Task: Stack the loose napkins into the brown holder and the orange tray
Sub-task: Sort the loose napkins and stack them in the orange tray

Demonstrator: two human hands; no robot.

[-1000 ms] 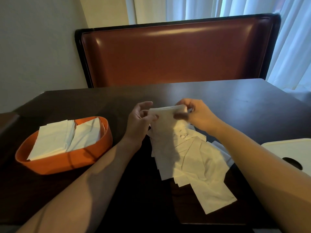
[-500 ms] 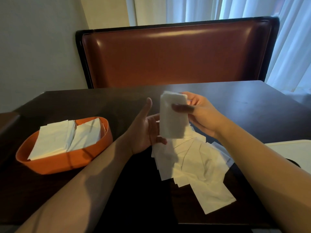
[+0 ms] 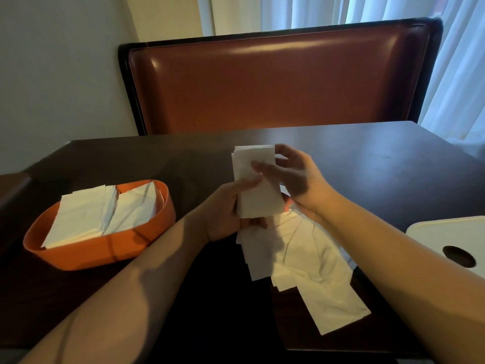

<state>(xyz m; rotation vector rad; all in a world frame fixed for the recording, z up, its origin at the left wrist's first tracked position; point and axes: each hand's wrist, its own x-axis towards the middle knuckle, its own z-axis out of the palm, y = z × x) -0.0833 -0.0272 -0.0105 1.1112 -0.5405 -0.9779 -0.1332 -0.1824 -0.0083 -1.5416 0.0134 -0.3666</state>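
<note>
Head view. Both hands meet above the middle of the dark surface [image 3: 367, 164] and hold a small sheaf of folded white napkins [image 3: 258, 190] upright. The left hand [image 3: 231, 214] grips the sheaf's lower part, thumb laid across its near face and fingers curled beneath its bottom edge. The right hand [image 3: 291, 174] pinches the upper part, thumb on the near face and fingers curled behind the top right corner. Directly below the hands, a fanned pile of loose napkins [image 3: 304, 264] lies flat on the surface, trailing toward the near right. To the left, well apart from the hands, stands the orange tray [image 3: 105, 252]; two side-by-side stacks of napkins [image 3: 105, 214] fill it and rise above its rim. At the right edge lies a white lid-like piece [image 3: 451, 235] with a dark oval opening. A reddish-brown padded bench back [image 3: 275, 80] stands behind the surface, with pale curtains [image 3: 459, 61] beyond.
</note>
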